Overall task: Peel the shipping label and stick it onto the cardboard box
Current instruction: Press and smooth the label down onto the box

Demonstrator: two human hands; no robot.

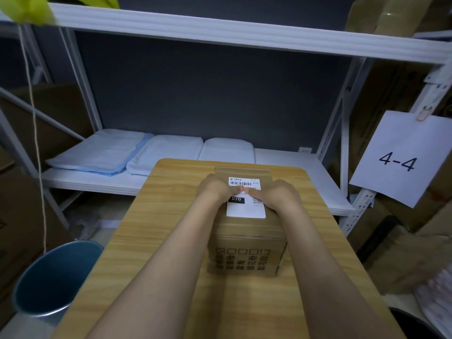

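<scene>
Two bare forearms reach forward from the bottom edge over a wooden table [151,241], which runs away from the viewer toward a white shelf rack. On the table stands a cardboard box [247,255], its near side printed with small squares and rows of dark characters. The white shipping label [245,207] lies flat on the top of the box, with a barcode along its far edge and a black block reading 070 on its left part. The left hand [214,189] rests on the left part of the label and the right hand [278,195] on its right part, both palm down with the fingers curled and pressed onto the paper, and the fingertips of the two hands meet at the middle of the label just below the barcode. Neither hand is wrapped around anything; they only bear down on the label. To the left of the table, lower down, a blue bin [52,277] stands on the floor. Beyond the far edge of the table, on the rack's lower shelf [293,165], three piles of folded pale cloth [97,155] lie side by side. To the right, a white paper sign [401,157] marked 4-4 hangs clipped to the rack's upright, with brown cartons stacked behind it.
</scene>
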